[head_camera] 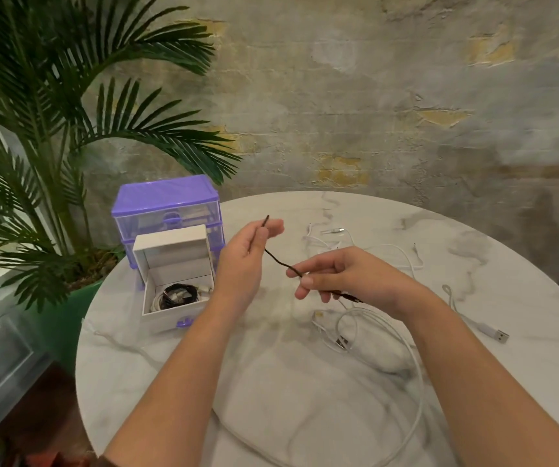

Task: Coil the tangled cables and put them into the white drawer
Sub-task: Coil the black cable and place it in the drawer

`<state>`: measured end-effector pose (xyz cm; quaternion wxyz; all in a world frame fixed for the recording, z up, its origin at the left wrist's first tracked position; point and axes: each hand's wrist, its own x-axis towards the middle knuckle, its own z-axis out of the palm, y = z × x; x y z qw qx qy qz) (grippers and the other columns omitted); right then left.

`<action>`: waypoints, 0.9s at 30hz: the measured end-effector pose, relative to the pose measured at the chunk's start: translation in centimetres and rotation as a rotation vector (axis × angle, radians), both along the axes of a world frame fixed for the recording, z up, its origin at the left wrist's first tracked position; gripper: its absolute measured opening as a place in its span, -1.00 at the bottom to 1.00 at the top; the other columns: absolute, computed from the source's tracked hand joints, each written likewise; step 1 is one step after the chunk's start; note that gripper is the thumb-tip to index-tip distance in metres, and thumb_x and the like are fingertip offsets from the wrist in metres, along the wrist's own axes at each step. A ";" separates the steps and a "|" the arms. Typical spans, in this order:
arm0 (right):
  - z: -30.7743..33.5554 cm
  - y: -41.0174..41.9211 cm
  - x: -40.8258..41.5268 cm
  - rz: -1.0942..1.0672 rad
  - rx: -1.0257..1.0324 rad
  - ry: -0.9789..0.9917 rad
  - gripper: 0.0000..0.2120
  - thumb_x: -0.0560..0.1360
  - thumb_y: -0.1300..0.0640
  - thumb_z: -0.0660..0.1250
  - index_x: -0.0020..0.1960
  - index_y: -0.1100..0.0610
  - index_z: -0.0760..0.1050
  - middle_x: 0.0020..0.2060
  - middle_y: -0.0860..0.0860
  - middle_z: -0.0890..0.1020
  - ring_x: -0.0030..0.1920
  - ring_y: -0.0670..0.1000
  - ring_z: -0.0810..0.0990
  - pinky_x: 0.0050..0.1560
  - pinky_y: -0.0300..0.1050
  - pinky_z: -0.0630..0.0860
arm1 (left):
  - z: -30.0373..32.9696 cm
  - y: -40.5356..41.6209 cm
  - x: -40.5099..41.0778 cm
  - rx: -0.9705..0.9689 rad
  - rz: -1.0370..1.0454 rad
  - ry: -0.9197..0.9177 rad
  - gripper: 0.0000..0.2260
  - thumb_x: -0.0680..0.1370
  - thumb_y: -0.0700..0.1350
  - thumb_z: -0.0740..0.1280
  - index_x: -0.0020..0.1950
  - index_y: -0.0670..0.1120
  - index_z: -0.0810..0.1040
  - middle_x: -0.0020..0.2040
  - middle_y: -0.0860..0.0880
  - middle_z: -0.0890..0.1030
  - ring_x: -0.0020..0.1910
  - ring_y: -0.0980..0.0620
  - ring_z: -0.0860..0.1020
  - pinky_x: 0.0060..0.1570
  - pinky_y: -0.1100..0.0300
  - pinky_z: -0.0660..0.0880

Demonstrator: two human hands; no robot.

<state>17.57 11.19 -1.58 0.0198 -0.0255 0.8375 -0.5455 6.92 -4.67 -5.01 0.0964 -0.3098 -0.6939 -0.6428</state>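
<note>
Both hands pinch one dark cable [276, 261] above the table [170, 375]. Left hand [244, 261] has thumb and fingers closed on it near the free end, tip sticking up past the fingers. Right hand [335, 278] is closed on it lower down, the rest trailing under the palm toward the wrist.

Cable axis: runs diagonally, upper left to lower right, end pointing up and away. Short span between the hands is slack-ish and wavy, not coiled yet.

Progress: partly done, I'd say. White drawer [173, 298] is pulled out, open, left of the hands, in front of the purple drawer unit [166, 203]. Coiled dark and white cables already lie in it. White cables [372, 325] are loose on the table, under and right of the hands, plus one more at the right edge [473, 321]. Left to do: coil the dark one, drop it in, then the white ones.
</note>
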 end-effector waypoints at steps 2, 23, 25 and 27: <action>0.1 0.1 0.1 0.022 -0.106 -0.004 -0.82 0.49 0.10 0.42 0.07 0.09 0.66 -0.15 0.05 0.71 -0.24 -0.03 0.49 -0.17 -0.27 0.43 | -0.5 0.1 -0.2 -0.081 -0.040 0.084 -0.77 0.64 -0.08 0.15 0.00 0.03 0.61 0.06 0.07 0.65 0.16 0.14 0.55 0.24 0.11 0.43; -2.1 0.1 -2.1 -0.388 0.542 0.584 -0.82 0.55 0.01 0.34 0.11 -0.17 0.63 -0.26 -0.21 0.60 -0.15 -0.09 0.52 0.04 -0.08 0.36 | 0.2 1.0 1.3 -0.062 -0.322 -0.448 -0.70 0.68 -0.10 0.09 -0.19 -0.12 0.49 -0.42 0.03 0.25 -0.39 0.05 0.33 -0.21 0.26 0.38; -2.1 0.0 -2.1 -0.393 0.635 0.674 -0.86 0.54 -0.03 0.35 0.05 -0.17 0.65 -0.26 -0.14 0.62 -0.16 -0.05 0.51 -0.05 -0.12 0.30 | 0.3 1.0 1.6 -0.048 -0.370 -0.527 -0.70 0.67 -0.09 0.11 -0.17 -0.12 0.51 -0.41 0.03 0.27 -0.37 0.04 0.35 -0.17 0.25 0.41; -2.2 0.1 -2.1 -0.444 0.687 0.740 -0.89 0.53 -0.02 0.37 -0.02 -0.14 0.67 -0.24 -0.13 0.63 -0.16 -0.03 0.51 -0.09 -0.12 0.29 | 0.4 0.9 1.7 -0.031 -0.419 -0.582 -0.72 0.66 -0.09 0.13 -0.15 -0.12 0.54 -0.40 0.03 0.34 -0.35 0.06 0.41 -0.11 0.22 0.45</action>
